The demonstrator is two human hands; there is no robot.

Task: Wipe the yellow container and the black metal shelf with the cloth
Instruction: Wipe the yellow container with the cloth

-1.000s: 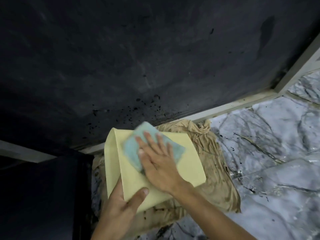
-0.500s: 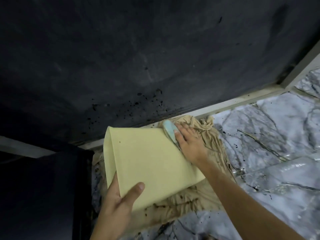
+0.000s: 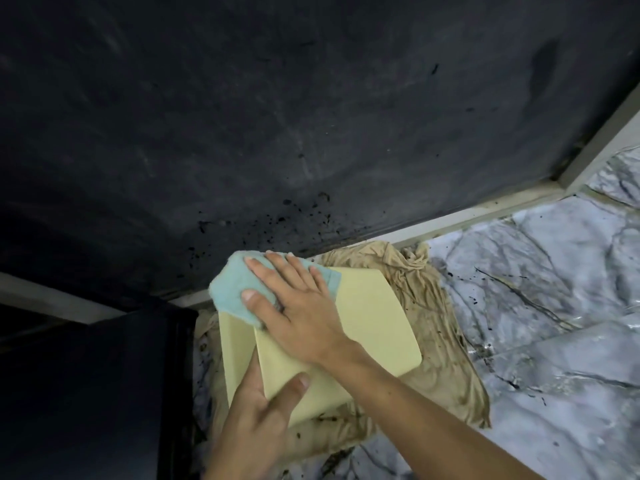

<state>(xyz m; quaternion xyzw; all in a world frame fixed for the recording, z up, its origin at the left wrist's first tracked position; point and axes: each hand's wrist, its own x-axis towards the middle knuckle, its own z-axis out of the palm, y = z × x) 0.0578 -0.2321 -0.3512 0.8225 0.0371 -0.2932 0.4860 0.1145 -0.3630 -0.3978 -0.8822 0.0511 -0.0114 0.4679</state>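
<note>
Pressing flat with fingers spread, the right hand (image 3: 298,306) held a soft light-blue cloth (image 3: 235,289) against the far left corner of the pale yellow, smooth-sided plastic container (image 3: 374,320), the cloth bunched under the palm and overhanging that corner. The left hand (image 3: 256,420) gripped the container's near left edge, thumb laid over the top face and the other fingers hidden behind the side wall. The container lay tipped on a crumpled tan rag (image 3: 433,341) that spread out past it to the right and toward the camera, stained with dark specks along its near folds. Right of the container the grey-veined marble floor (image 3: 554,306) lay open, marked only by scattered black flecks. Beyond the container, close behind the cloth, a large dull black wall (image 3: 277,116) rose above a pale strip of skirting (image 3: 467,218), speckled with black spots just above the cloth. Left of the container stood a dark black metal shelf (image 3: 104,393), touching or nearly touching the rag; its form was lost in shadow and cut off by the frame's lower and left edges. The container's opening and its underside could not be seen, and both forearms ran out of view at the bottom.
</note>
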